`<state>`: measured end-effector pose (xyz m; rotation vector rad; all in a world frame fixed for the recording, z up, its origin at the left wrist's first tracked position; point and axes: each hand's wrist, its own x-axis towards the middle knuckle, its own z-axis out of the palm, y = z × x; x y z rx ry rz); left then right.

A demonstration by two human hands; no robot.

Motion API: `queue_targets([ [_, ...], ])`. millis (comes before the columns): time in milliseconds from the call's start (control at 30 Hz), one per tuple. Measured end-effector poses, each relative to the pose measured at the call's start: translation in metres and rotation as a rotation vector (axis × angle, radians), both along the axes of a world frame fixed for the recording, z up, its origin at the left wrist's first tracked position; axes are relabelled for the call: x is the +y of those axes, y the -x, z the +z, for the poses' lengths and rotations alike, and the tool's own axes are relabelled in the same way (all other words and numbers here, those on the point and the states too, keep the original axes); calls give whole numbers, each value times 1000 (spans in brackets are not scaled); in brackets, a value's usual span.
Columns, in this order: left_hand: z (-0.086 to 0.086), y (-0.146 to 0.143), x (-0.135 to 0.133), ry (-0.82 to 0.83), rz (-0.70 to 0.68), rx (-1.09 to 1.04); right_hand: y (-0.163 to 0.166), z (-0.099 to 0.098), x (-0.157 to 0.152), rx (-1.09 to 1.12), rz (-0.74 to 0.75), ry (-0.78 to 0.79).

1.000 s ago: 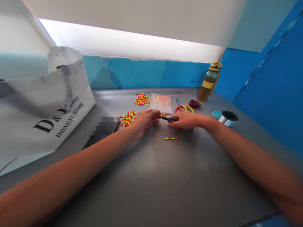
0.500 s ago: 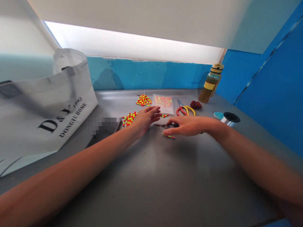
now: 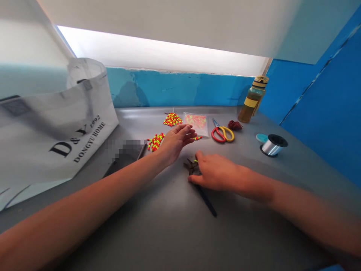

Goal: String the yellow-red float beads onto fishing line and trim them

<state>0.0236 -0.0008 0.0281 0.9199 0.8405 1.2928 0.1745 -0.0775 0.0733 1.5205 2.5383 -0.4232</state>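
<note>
Two hands are working over a grey metal surface [image 3: 169, 233]. Your left hand [image 3: 177, 143] is hanging open, its fingers spread and holding nothing, just beside a cluster of red-and-yellow beads [image 3: 155, 142] and near a short row of beads [image 3: 197, 138]. Your right hand [image 3: 217, 173] is curving over a small dark-handled tool [image 3: 206, 201], which is lying on the surface near the front of the scene, its forked metal tip [image 3: 191, 165] showing past your fingers; whether the hand is gripping the tool cannot be told. Farther back, a second bead cluster [image 3: 172, 119], a clear plastic bag of beads [image 3: 196, 124], red-and-yellow-handled scissors [image 3: 222, 133], a dark red bundle [image 3: 235, 125], a spool of clear line [image 3: 272, 146] and an amber bottle [image 3: 252, 101] are resting on the surface, while a white printed tote bag [image 3: 56, 131] is standing at the left.
</note>
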Motion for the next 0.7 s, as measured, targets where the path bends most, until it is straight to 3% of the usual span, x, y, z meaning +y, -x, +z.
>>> queue_targets([
  [267,9,-3,-4,25,-44,-161,-1,-3,14,-59,-63,-111],
  [700,14,-5,-6,69,-88,-236,3,-2,11,-111,-9,-40],
])
